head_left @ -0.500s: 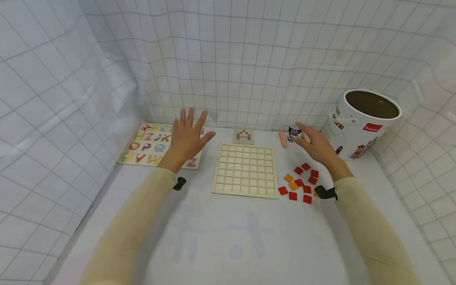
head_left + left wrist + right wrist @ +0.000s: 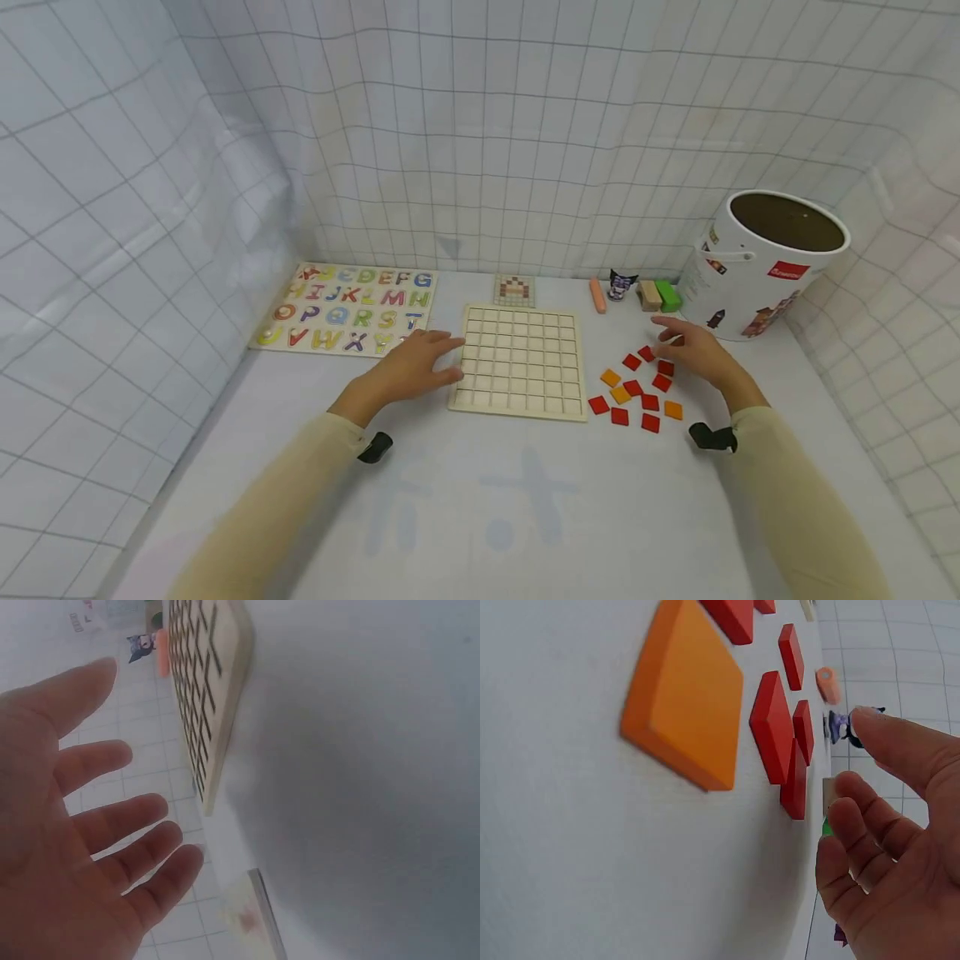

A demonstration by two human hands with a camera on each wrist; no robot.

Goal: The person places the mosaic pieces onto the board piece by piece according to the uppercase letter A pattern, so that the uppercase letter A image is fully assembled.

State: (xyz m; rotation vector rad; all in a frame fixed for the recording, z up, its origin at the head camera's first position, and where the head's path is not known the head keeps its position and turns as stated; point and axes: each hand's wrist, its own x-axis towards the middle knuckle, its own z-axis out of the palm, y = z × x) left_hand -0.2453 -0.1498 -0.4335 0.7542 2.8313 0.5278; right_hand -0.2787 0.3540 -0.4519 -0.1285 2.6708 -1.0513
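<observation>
Grid board (image 2: pixel 517 362): pale, square-celled, lying flat on the white table (image 2: pixel 450 533) in front of the person, between the two hands. The left hand (image 2: pixel 408 367) is at its left edge, palm facing the board, fingers and thumb well spread with a wide gap between them; it has hold of nothing. Whether a fingertip touches the rim, I cannot tell.

To the board's right, near it, lie red tiles (image 2: pixel 650 423) and three orange tiles (image 2: pixel 673 410), scattered loosely. The right hand (image 2: pixel 697 354) is over the far right side of this group, fingers loosely bent, thumb apart from them; I find nothing in its grasp. From the wrist, its fingertips appear apart from the tiles.

Behind the grid board, a small patterned card (image 2: pixel 514 292) lies near its far edge. A letter board (image 2: pixel 349 308) lies to the left, its near right corner partly hidden by the left hand. Along the back right I note, in order, a peach-coloured stick (image 2: pixel 597 296), a small dark-eared figure (image 2: pixel 620 285), a wooden block (image 2: pixel 648 297), a green block (image 2: pixel 667 296) and a white bucket (image 2: pixel 731 292), upright.
</observation>
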